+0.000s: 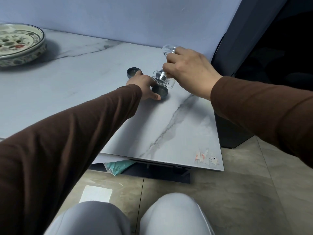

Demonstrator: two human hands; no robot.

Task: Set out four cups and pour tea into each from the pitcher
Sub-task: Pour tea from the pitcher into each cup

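Note:
My right hand (189, 72) grips a clear glass pitcher (163, 80), tilted steeply with its mouth down over a small dark cup (160, 91) on the marble table (84, 85). My left hand (145, 85) rests on the table with thumb and fingers touching the near side of that cup. A second dark cup (133, 72) stands just beyond my left hand. Another dark cup shows through the pitcher's glass. Any further cup is hidden behind my hands.
A large painted ceramic tea tray (20, 43) sits at the far left of the table. A dark cabinet (264, 48) stands to the right. The table's front right corner (218, 163) overhangs the tiled floor; my knees are below.

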